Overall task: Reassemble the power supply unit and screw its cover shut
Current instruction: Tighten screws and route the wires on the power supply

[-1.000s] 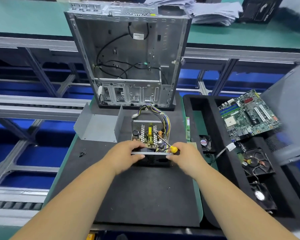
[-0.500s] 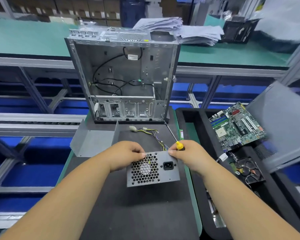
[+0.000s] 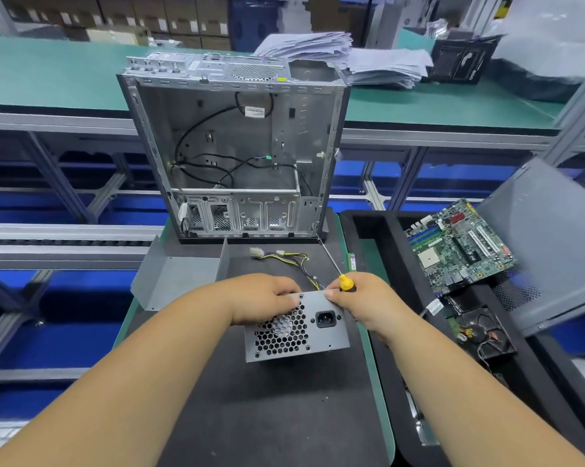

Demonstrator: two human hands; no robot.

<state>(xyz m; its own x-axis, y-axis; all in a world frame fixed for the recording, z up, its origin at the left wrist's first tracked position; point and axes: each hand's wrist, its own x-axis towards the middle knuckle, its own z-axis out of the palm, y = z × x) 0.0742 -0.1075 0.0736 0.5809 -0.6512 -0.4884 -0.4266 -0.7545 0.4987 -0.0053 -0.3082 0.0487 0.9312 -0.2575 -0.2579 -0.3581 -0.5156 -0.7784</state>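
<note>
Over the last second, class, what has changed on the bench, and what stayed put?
The power supply unit was tipped up: its open circuit side turned away, and its fan grille face now faces the camera. Both hands kept their grip, left hand and right hand, which still holds the screwdriver. The cover stayed put.

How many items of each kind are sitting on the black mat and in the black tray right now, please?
Power supply unit: 1
Screwdriver: 1
Loose grey metal cover: 1
Open computer case: 1
Motherboard: 1
Cooling fans: 1 clearly visible; others may be cut off
Total: 6
</note>
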